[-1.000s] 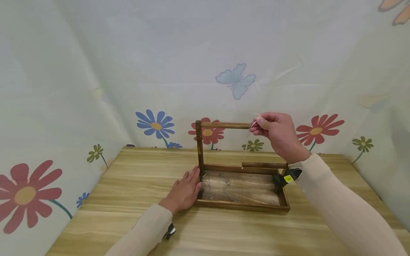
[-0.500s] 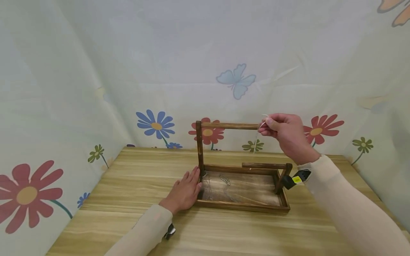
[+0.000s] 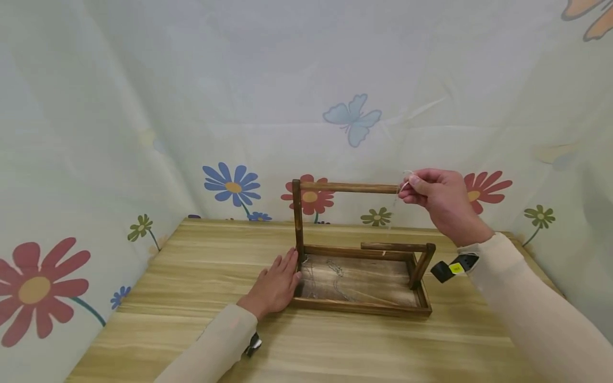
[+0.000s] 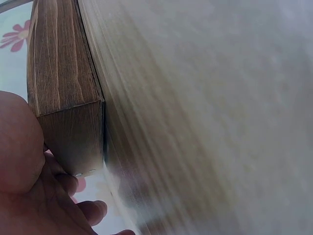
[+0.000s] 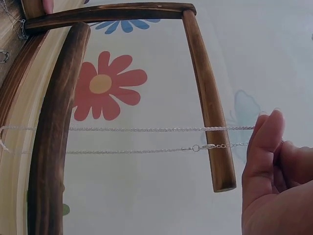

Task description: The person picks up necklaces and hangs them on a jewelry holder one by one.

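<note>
Pinching a silver chain necklace [image 5: 137,129] between thumb and fingers, the right hand [image 3: 442,199] is at the free end of a dark wooden stand's upper bar [image 3: 349,188]. Two strands, one with a clasp [image 5: 208,146], run down from the fingers toward the lower bar [image 3: 395,247], which hides part of them in the right wrist view; a white loop [image 5: 3,139] shows at their far end. The left hand [image 3: 273,284] lies with fingers extended against the left side of the stand's tray [image 3: 359,306], grasping nothing. More thin chains [image 3: 339,282] lie inside the tray. The stand rests on a wood-grain table [image 3: 215,255], and behind rises a pale backdrop [image 3: 268,80] printed with flowers and butterflies.
</note>
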{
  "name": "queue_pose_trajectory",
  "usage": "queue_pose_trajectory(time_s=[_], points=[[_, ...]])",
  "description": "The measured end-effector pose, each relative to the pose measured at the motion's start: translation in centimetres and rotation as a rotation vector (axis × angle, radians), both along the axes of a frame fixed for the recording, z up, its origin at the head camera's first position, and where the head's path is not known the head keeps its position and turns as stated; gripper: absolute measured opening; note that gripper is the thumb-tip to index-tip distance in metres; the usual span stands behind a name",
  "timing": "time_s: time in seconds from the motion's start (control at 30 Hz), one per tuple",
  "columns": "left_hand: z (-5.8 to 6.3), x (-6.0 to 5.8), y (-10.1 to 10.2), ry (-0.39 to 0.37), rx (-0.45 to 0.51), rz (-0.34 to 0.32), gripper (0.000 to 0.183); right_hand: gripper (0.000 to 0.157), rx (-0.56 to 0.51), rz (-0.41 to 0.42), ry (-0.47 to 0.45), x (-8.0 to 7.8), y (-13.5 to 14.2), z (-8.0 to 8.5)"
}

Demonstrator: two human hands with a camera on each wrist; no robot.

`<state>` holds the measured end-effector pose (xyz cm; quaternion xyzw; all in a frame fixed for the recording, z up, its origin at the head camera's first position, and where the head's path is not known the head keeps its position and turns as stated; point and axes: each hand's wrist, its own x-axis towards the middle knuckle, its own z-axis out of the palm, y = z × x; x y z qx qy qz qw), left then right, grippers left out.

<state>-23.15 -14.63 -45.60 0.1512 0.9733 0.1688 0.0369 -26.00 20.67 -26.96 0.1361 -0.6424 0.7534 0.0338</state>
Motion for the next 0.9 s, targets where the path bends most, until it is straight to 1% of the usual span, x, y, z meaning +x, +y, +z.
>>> queue_pose_trajectory(time_s=[0.2,0.4,0.57,0.67,0.77,0.9], points=[[0.0,-0.1,0.0,-0.008,0.006,-0.007,0.063,0.014,-0.008,0.034,-0.019,0.0,0.9,0.1],[0.1,-0.2,-0.2,-0.004,0.001,-0.009,0.063,0.013,-0.006,-0.004,-0.044,0.0,1.7,0.2],[0.2,-0.2,-0.2,-0.013,0.005,-0.005,0.063,0.012,-0.015,-0.02,-0.06,0.0,2.1,0.5],[0.2,-0.2,-0.2,-0.015,0.006,-0.004,0.063,0.012,-0.002,-0.04,-0.072,0.0,2.3,0.6],[0.3,-0.2,-0.2,-0.012,0.009,-0.004,0.063,0.012,0.043,-0.075,-0.082,-0.1,2.5,0.7],[0.3,-0.1,-0.1,-0.017,0.016,-0.003,0.062,0.012,0.134,-0.121,-0.094,-0.4,2.7,0.7]])
